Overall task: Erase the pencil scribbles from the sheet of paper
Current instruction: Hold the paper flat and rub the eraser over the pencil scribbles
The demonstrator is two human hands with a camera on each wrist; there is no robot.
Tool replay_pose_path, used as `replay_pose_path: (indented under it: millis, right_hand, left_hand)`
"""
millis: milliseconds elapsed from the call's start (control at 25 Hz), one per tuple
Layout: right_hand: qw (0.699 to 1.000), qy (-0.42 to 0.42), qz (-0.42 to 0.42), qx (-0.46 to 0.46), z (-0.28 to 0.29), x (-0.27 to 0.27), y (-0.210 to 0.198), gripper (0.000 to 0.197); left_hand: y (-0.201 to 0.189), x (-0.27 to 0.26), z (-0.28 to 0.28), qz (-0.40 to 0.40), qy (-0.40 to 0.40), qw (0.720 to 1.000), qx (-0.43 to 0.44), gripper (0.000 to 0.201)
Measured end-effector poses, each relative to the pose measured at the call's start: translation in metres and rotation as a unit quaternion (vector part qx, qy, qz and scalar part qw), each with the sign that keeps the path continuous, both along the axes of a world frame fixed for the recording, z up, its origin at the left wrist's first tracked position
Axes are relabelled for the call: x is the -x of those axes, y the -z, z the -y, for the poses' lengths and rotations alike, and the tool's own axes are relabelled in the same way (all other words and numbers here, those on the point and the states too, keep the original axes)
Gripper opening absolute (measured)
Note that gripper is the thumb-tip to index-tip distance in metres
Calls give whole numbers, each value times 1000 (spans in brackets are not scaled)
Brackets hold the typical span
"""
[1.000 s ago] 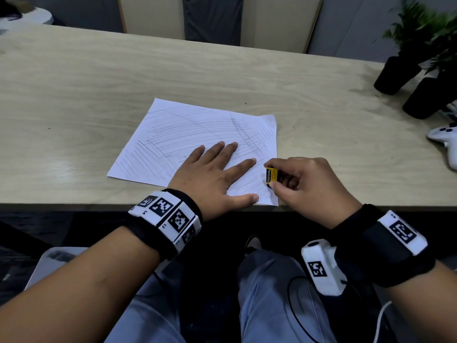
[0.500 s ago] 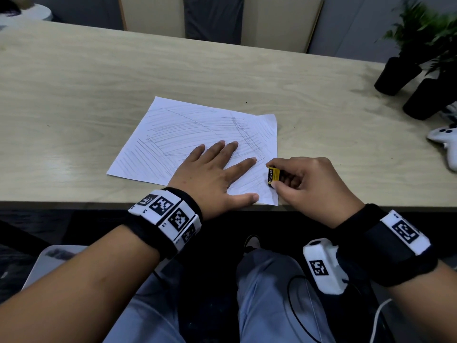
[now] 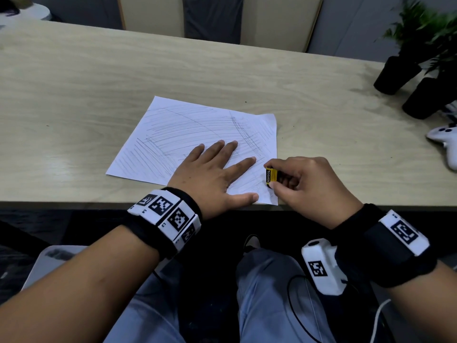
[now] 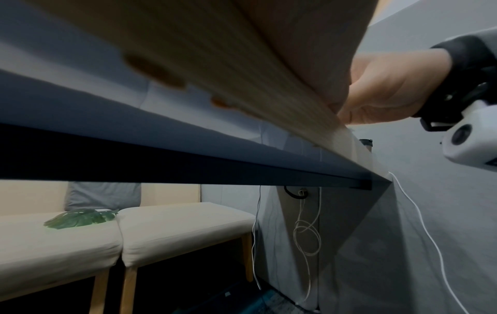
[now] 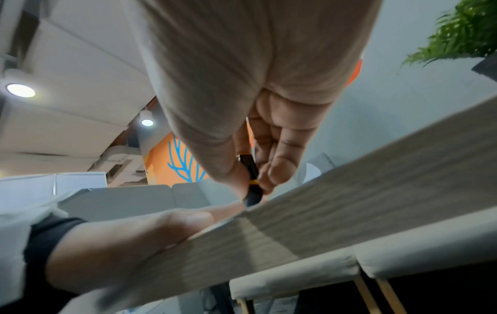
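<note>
Left hand [image 3: 210, 177] flat on the sheet of paper [image 3: 188, 134], fingers [image 3: 217, 154] straight and spread, palm pressing the near half down, thumb lying along the sheet's near edge at the lip of the tabletop [image 3: 74, 95]. Holds nothing.

Right hand [image 3: 311, 186] curled just right of the left index fingertip, thumb and forefinger pinching a small eraser [image 3: 270, 175] in a yellow-and-black sleeve. Eraser upright on its lower end, touching the paper at the near right corner, between the left index finger and the sheet's right edge. Seen from the right wrist view, dark eraser tip [image 5: 252, 199] down against the surface, pinched between thumb and bent fingers [image 5: 279, 167], with the left thumb lying flat just beside it.

Pencil scribbles [image 3: 197, 125] across most of the sheet: long slanted strokes beyond and left of the left fingertips, a denser crosshatched patch beyond the eraser toward the far right corner. Faint marks also under the eraser at the near corner.

Well right of the right hand, at the tabletop's far right, two dark plant pots [image 3: 395, 75] with green foliage and a white game controller [image 3: 445, 144]. From the left wrist view, mostly the blurred underside of the left palm, plus the right hand [image 4: 390, 89] at the tabletop's edge.
</note>
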State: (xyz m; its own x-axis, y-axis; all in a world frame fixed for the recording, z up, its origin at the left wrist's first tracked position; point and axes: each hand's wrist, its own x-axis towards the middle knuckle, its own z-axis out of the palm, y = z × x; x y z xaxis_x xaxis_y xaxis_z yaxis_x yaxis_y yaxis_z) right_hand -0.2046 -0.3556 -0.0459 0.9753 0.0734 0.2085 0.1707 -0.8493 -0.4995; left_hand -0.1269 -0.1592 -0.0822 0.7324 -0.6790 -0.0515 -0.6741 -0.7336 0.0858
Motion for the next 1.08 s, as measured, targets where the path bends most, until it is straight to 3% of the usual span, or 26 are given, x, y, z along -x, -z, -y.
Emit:
replay_pose_path:
  millis: [1080]
  right_hand:
    - [1000, -18, -16, -14, 1, 3, -1, 27]
  left_hand:
    - [0, -1, -1, -1, -1, 1000, 0, 84]
